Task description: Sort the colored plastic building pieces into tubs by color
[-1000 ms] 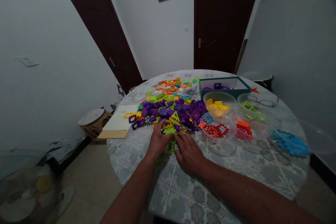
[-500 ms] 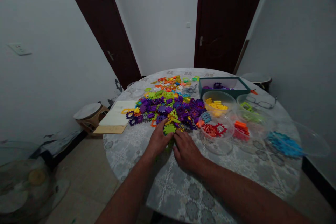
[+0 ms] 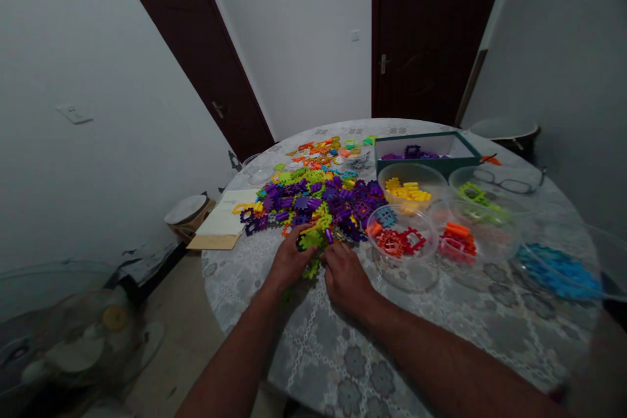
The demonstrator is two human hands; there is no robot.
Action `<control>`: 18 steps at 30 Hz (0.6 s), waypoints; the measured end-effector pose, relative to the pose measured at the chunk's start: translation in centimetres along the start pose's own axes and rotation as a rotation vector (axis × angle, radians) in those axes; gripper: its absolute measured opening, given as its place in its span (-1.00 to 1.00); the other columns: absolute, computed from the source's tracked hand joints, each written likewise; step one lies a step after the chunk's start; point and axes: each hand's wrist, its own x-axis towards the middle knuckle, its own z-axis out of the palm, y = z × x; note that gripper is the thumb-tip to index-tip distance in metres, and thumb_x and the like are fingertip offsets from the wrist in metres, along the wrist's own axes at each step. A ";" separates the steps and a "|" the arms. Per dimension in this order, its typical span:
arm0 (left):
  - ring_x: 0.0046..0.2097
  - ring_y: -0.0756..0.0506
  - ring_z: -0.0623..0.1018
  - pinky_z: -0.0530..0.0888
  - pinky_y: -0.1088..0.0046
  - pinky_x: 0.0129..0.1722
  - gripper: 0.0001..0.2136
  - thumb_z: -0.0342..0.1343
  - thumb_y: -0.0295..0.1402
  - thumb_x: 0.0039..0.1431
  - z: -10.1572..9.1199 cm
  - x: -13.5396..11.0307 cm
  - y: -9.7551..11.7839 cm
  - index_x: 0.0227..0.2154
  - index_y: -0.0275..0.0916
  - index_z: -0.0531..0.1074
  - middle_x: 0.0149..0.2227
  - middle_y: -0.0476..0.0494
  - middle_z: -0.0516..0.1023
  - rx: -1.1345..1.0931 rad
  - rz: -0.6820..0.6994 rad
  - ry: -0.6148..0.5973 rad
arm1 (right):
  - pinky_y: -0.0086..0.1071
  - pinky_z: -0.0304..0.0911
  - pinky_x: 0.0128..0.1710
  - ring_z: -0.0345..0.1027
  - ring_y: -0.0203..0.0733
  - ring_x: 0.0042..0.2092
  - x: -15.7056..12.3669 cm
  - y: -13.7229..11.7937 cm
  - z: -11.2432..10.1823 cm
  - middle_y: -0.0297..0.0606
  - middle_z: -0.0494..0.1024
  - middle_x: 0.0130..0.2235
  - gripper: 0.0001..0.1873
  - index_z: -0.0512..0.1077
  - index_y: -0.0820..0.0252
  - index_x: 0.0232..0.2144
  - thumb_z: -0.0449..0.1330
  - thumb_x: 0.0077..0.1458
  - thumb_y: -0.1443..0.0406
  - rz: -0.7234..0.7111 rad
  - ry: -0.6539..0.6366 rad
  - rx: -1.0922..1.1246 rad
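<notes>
My left hand (image 3: 289, 258) is closed around lime-green interlocking building pieces (image 3: 311, 241), thumb across the near side. Just to the right, my right hand (image 3: 345, 275) has its fingers curled in a pinch against the edge of those green pieces; whatever lies between its fingertips is hidden. A small purple piece (image 3: 328, 236) shows right above those fingertips. Beyond both hands spreads a heap of mostly purple building pieces (image 3: 301, 202), mixed with green and yellow ones.
Clear tubs on the right hold red pieces (image 3: 394, 243), yellow pieces (image 3: 407, 191), and blue pieces (image 3: 556, 271). Behind them stand a green-edged box (image 3: 416, 166) and eyeglasses (image 3: 512, 186). A paper pad (image 3: 223, 219) lies left; orange pieces (image 3: 316, 153) lie at the back.
The view has tilted and shifted slightly. The green pieces have turned in my left hand, and a purple piece now shows by my right fingertips.
</notes>
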 end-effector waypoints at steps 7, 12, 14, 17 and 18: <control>0.00 -0.21 0.62 0.53 0.15 0.08 -0.51 0.29 -0.34 0.08 -0.5 0.6 0.0 0.12 -0.09 0.47 0.02 -0.12 0.64 -0.108 -0.088 0.109 | -0.09 0.26 0.11 0.26 0.05 0.04 0.1 -0.4 -0.4 -0.07 0.47 -0.02 -0.73 0.45 0.18 -0.14 0.11 0.15 0.50 0.054 -0.038 -0.005; -0.01 -0.22 0.62 0.54 0.17 0.05 -0.40 0.36 -0.26 0.05 -0.6 1.3 -0.3 0.19 -0.17 0.43 0.04 -0.16 0.64 -0.312 -0.173 0.132 | -0.09 0.26 0.13 0.26 0.03 0.05 -0.2 -0.3 -0.6 -0.08 0.46 -0.02 -0.67 0.46 0.18 -0.09 0.10 0.14 0.53 0.012 -0.008 0.053; -0.03 -0.23 0.64 0.56 0.19 0.02 -0.34 0.41 -0.25 0.01 -0.5 1.6 -0.8 0.21 -0.19 0.40 0.02 -0.18 0.65 -0.480 -0.221 0.143 | -0.08 0.26 0.13 0.26 0.03 0.05 -0.3 -0.1 -0.6 -0.07 0.47 -0.02 -0.65 0.46 0.20 -0.08 0.08 0.14 0.54 -0.013 0.015 0.081; -0.07 -0.22 0.66 0.58 0.25 -0.06 -0.26 0.47 -0.26 -0.06 -0.4 2.1 -1.7 0.22 -0.19 0.39 0.02 -0.20 0.66 -0.726 -0.262 0.189 | -0.07 0.27 0.10 0.28 0.03 0.02 -0.3 0.2 -0.6 -0.07 0.48 -0.04 -0.65 0.47 0.21 -0.08 0.06 0.15 0.55 -0.036 0.024 0.118; -0.10 -0.20 0.66 0.58 0.28 -0.08 -0.25 0.49 -0.28 -0.09 -0.4 2.2 -2.0 0.22 -0.19 0.39 0.01 -0.20 0.66 -0.785 -0.264 0.210 | -0.08 0.27 0.09 0.29 0.03 0.01 -0.3 0.3 -0.6 -0.07 0.49 -0.06 -0.65 0.48 0.21 -0.09 0.07 0.15 0.55 -0.040 0.018 0.127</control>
